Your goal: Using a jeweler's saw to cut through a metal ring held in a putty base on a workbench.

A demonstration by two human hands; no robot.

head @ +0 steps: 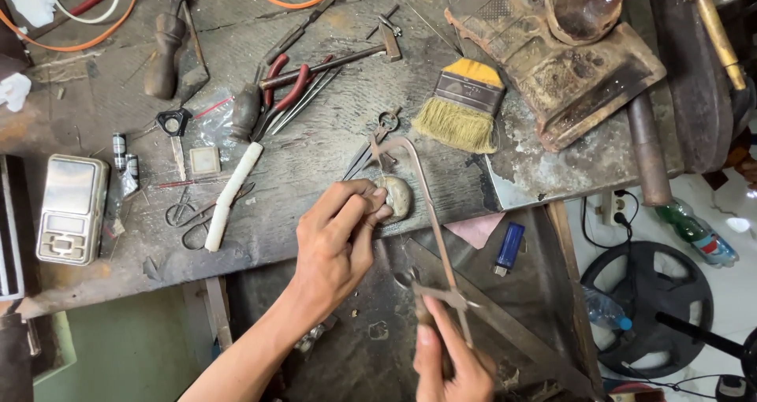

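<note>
Left fingers pinched on small workpiece at bench edge — right fingers clenched round saw frame

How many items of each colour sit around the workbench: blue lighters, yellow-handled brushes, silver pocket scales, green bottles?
Blue lighter: 1
Yellow-handled brush: 1
Silver pocket scale: 1
Green bottle: 1
Total: 4

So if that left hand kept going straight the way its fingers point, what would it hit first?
Most likely the saw frame, just past the small piece the left hand pinches at the bench edge; beyond it lies the brush. Depth is unclear.
</note>
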